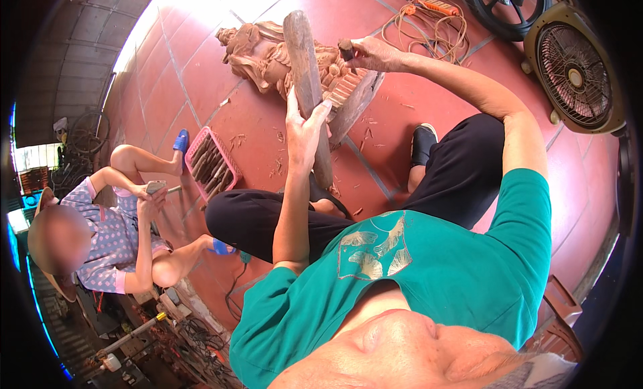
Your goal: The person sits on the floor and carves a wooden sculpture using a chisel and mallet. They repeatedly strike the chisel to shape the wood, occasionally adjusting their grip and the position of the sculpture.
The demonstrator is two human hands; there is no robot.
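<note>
A carved reddish-brown wooden sculpture (269, 62) lies on the tiled floor in front of me, rounded figures and grooves cut into it. Across its near side rises a long, weathered wooden bar (303, 51), which my left hand (305, 131) grips around its middle, thumb along the edge. My right hand (376, 56) is closed on a short dark brown piece with a blunt round end (346, 49), held over the sculpture's right part. Whether that piece has a blade is hidden. A grey-brown timber block (358, 106) lies under the carving's right end.
Wood chips are scattered on the red tiles (261, 138). Left of my knee stands a pink basket (232, 163) full of wooden-handled tools. Beside it sits another person (110, 242) holding a phone (156, 186). Rightward are an orange power strip with cord (439, 6), a fan (574, 76) and a wheel.
</note>
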